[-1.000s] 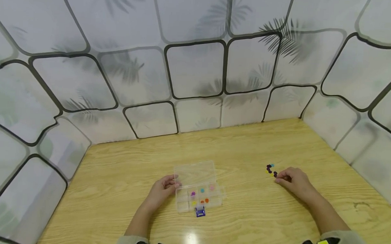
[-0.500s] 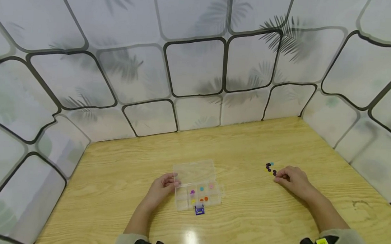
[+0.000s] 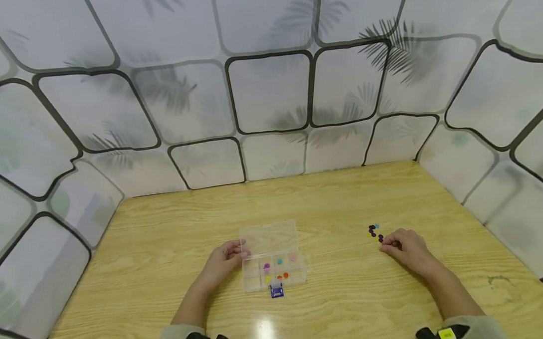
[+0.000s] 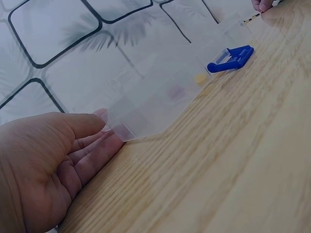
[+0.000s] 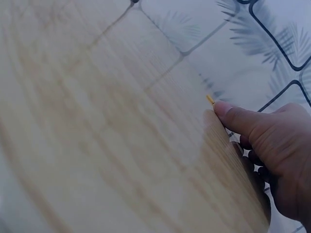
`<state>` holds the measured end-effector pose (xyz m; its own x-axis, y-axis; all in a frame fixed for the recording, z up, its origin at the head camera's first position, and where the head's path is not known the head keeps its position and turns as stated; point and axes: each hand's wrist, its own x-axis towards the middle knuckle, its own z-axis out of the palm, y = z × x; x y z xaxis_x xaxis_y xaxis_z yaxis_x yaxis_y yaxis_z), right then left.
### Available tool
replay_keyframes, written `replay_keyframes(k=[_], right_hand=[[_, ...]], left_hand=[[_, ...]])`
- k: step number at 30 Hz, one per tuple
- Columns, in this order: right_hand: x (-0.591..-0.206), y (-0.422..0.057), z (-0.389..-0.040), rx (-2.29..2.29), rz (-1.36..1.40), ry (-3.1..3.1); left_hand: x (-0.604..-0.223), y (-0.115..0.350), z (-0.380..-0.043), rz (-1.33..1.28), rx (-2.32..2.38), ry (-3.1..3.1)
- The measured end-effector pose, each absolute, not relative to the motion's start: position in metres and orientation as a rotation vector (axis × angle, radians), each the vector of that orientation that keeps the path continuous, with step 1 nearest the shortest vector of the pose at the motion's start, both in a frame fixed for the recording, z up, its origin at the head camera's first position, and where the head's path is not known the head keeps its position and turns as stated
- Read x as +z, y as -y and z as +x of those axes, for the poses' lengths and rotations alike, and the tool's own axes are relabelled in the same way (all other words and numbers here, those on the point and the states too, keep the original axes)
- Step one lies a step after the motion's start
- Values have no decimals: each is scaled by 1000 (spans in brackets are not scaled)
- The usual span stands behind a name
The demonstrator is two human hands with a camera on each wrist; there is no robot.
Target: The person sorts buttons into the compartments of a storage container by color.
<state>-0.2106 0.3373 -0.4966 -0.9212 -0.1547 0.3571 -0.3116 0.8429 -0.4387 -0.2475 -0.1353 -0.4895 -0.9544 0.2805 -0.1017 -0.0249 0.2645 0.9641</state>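
A clear plastic compartment box (image 3: 251,282) lies on the table with its lid (image 3: 269,239) raised. Small round discs in purple, teal, pink, yellow and orange-red sit in its compartments. My left hand (image 3: 223,261) holds the box's left edge, thumb on one side and fingers on the other. A blue latch (image 4: 233,59) sticks out from the box's front. To the right, my right hand (image 3: 407,250) has thumb and fingertips together at a small cluster of dark purple, yellow and blue discs (image 3: 371,231). A yellow disc (image 5: 210,99) shows right at the thumb tip; I cannot tell whether it is pinched.
The wood-grain table (image 3: 184,221) runs back to a patterned fabric wall (image 3: 272,157), which also encloses the left and right sides. Table surface lies between the box and the loose discs.
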Motion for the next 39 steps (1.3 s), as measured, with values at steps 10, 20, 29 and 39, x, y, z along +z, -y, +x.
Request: replay_keyframes(k=[10, 20, 29, 39], right_hand=[[-496, -339, -206, 711, 351, 2703], [-487, -330, -202, 724, 425, 2605], [-479, -298, -200, 685, 703, 2444], [-480, -265, -211, 657, 876, 2331]], left_hand=[[-490, 133, -248, 252, 1738, -2286], [-491, 133, -247, 266, 1758, -2274], [-493, 134, -249, 261, 1763, -2279], [-492, 135, -248, 264, 1744, -2302]])
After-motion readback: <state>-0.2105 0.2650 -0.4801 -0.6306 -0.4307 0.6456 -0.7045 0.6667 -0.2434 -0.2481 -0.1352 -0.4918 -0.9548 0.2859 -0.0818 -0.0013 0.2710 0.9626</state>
